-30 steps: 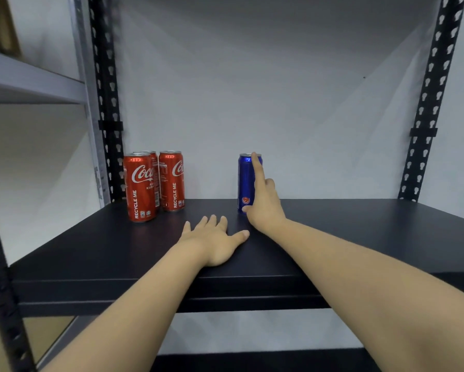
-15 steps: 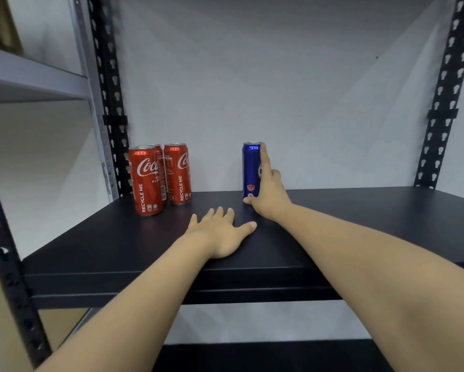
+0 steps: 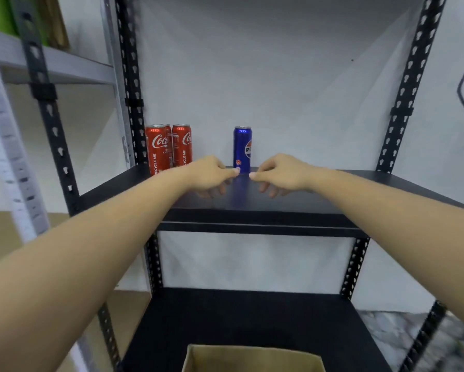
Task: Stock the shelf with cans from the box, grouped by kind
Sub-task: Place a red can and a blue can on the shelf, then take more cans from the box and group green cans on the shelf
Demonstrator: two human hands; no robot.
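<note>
Cans stand in two groups on the black shelf: red cola cans packed together at about 10 o'clock against the left upright, and one blue cola can alone at 12 o'clock, well apart from them. I read that gap as deliberate, one spot per kind, with room beside the blue one for more of its sort. My left hand and right hand hover over the shelf front, just short of the blue can and not touching it. Each grip is loose, fingers hanging curled downward with nothing in them; I judge they are free to go for the next can. Cardboard box sits at 6 o'clock on the lower shelf, open at the top; only its rim and a strip of inner wall show, so I cannot tell what is left inside
</note>
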